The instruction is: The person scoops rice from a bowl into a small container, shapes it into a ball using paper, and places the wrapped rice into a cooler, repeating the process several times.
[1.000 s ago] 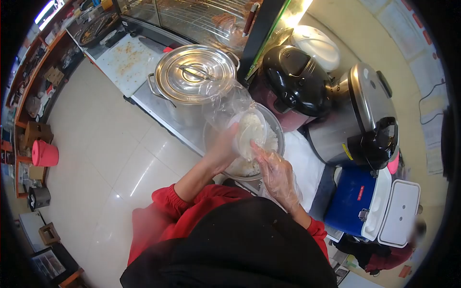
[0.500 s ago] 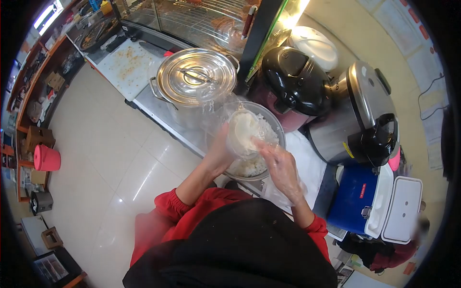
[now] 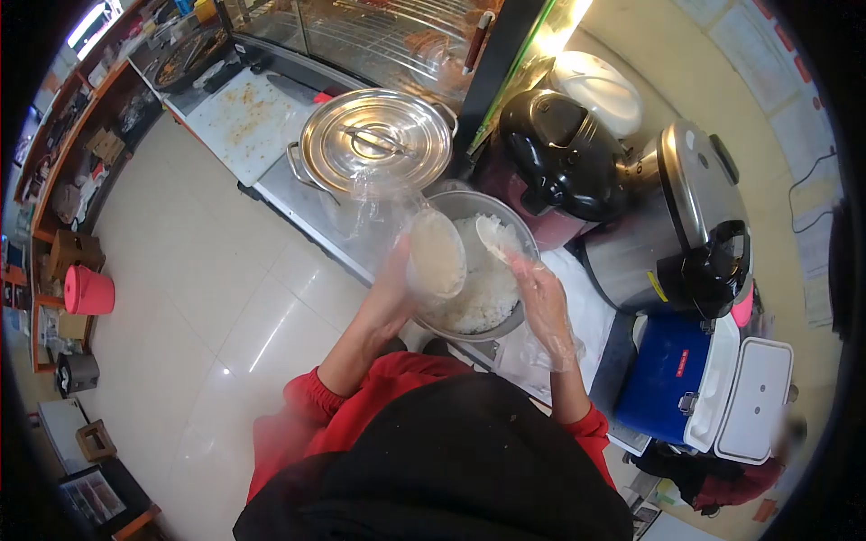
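Observation:
My left hand (image 3: pixel 393 287) is wrapped round the side of a round, pale container (image 3: pixel 437 255), tilted over the left part of a large metal pot (image 3: pixel 528 236). Clear plastic (image 3: pixel 374 203) hangs at the container's upper left. White rice (image 3: pixel 483 293) lies in the pot. In a clear plastic glove, my right hand (image 3: pixel 541 302) grips a white scoop (image 3: pixel 496 236) whose head is over the rice near the pot's right side. Whether the container holds anything is hard to make out.
A lidded steel pot (image 3: pixel 374 144) stands at the back left, beside a stained white board (image 3: pixel 239 122). Behind the rice are a black-lidded cooker (image 3: pixel 559 153) and a steel cooker (image 3: pixel 645 225). A blue cooler (image 3: pixel 663 370) sits at right, near a partly visible person (image 3: pixel 735 482).
My right hand has moved the scoop out of the container to the right, over the rice. The container has shifted slightly left and down with my left hand.

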`<state>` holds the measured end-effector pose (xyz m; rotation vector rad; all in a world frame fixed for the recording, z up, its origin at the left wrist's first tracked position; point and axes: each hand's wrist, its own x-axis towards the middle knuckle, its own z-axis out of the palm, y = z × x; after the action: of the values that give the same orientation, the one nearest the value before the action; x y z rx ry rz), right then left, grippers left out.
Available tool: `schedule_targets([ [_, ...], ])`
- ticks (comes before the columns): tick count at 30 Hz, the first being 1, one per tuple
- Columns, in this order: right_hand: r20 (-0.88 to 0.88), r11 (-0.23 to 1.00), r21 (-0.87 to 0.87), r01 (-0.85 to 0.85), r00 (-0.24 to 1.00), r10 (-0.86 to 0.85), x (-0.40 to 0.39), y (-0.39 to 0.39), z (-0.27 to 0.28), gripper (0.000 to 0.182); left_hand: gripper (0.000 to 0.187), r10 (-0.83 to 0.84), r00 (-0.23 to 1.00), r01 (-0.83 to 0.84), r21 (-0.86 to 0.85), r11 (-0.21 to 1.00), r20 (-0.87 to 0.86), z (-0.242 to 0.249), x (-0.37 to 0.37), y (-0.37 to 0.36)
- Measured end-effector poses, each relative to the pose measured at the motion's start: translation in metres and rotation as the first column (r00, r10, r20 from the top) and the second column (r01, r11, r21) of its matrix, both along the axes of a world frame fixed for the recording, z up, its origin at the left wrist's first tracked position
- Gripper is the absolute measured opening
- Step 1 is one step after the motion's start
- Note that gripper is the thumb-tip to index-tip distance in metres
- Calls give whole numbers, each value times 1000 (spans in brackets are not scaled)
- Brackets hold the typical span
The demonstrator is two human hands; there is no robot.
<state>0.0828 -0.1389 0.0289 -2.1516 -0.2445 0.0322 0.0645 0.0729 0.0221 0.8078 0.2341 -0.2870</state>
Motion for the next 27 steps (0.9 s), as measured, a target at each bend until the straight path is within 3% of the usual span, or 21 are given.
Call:
schedule_targets([
  [2, -36, 996, 88, 5, 999, -2, 7, 5, 3, 33, 75, 16, 1000, -16, -2, 1000, -14, 0, -1, 0],
  [5, -175, 951, -309, -11, 984, -45, 13, 17, 17, 35, 78, 14, 999, -17, -64, 998, -48, 11, -4, 2],
  [7, 188, 880, -476, -4, 976, 106, 16, 17, -6, 34, 76, -5, 998, -3, -138, 990, -60, 19, -6, 6],
  [8, 353, 835, -550, 27, 914, 203, 18, 18, -13, 34, 72, -19, 998, 9, -182, 983, -54, 21, -7, 9],
  [10, 290, 980, -159, -122, 943, 164, 20, 38, 18, 38, 69, -39, 998, 29, -203, 979, -46, 27, -9, 11],
  [11, 255, 984, 57, -171, 955, 151, 18, 50, 34, 40, 69, -48, 998, 40, -178, 983, -42, 32, -9, 9],
  [15, 382, 935, -11, -356, 862, 333, 2, 78, 58, 55, 68, -104, 990, 108, -36, 993, 94, 38, -4, 2],
  [19, 332, 945, -57, -322, 886, 322, -7, 49, 52, 58, 66, -161, 986, 147, -267, 952, -31, 37, -1, 4],
  [22, 320, 955, -103, -277, 900, 296, -27, 56, 38, 60, 68, -231, 973, 222, -221, 950, -14, 25, 2, -2],
  [27, 232, 969, -93, -231, 941, 246, -56, -12, 51, 64, 66, -437, 899, 398, -437, 807, 13, 27, -5, -34],
])
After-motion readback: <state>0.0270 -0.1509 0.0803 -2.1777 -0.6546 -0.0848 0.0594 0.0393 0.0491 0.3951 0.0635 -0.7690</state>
